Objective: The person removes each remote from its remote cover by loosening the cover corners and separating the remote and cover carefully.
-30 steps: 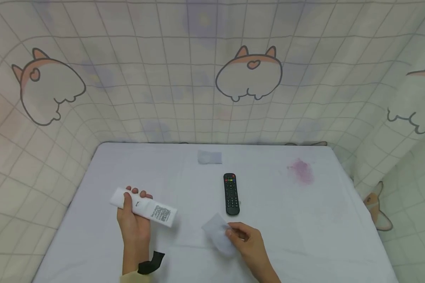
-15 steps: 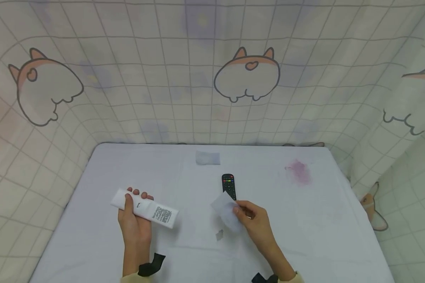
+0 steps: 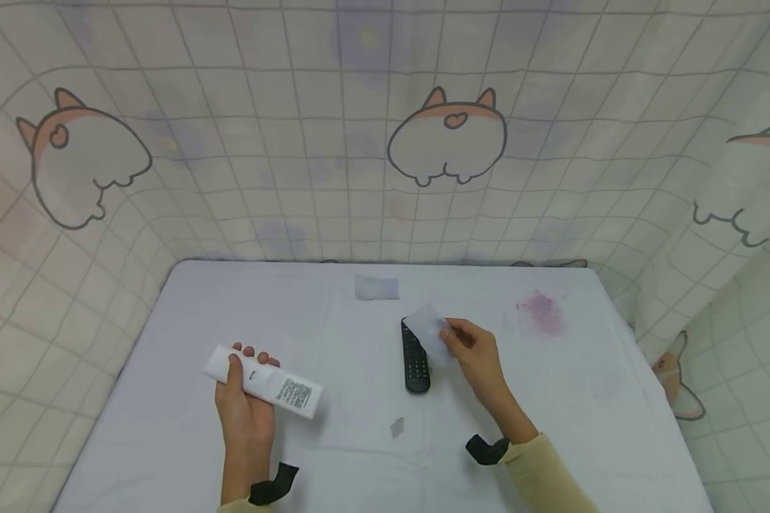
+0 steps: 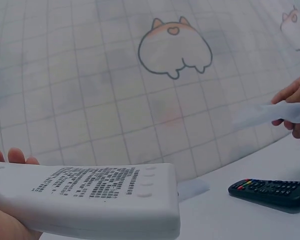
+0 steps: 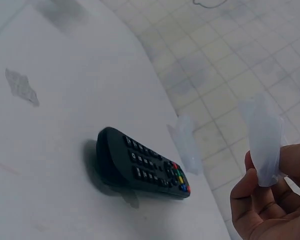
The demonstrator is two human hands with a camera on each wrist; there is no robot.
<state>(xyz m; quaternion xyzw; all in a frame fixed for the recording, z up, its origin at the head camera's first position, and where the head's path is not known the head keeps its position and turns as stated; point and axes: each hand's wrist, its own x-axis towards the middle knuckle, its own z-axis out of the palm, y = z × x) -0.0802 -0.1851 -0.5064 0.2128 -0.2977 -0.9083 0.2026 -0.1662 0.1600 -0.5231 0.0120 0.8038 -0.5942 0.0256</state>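
My left hand (image 3: 247,410) grips a long white remote control (image 3: 271,381), thumb across its face, with a printed square code toward its right end. The left wrist view shows the white remote control (image 4: 115,200) close up. My right hand (image 3: 478,356) pinches a thin, translucent whitish sheet (image 3: 428,331) between thumb and fingers. In the head view that sheet overlaps the upper part of a black remote control (image 3: 416,370) lying on the table. From the right wrist, the sheet (image 5: 265,145) hangs above the table, apart from the black remote control (image 5: 140,165).
A flat, pale rectangular piece (image 3: 376,287) lies near the table's back edge. A small grey patch (image 3: 397,427) shows on the white tabletop (image 3: 334,470), and a pink stain (image 3: 543,313) at the right. A grid-patterned curtain (image 3: 282,142) rises behind and beside the table.
My right hand has moved up and to the right with the sheet, from below the black remote control to over its upper part, uncovering the grey patch. The left hand stays nearly still.
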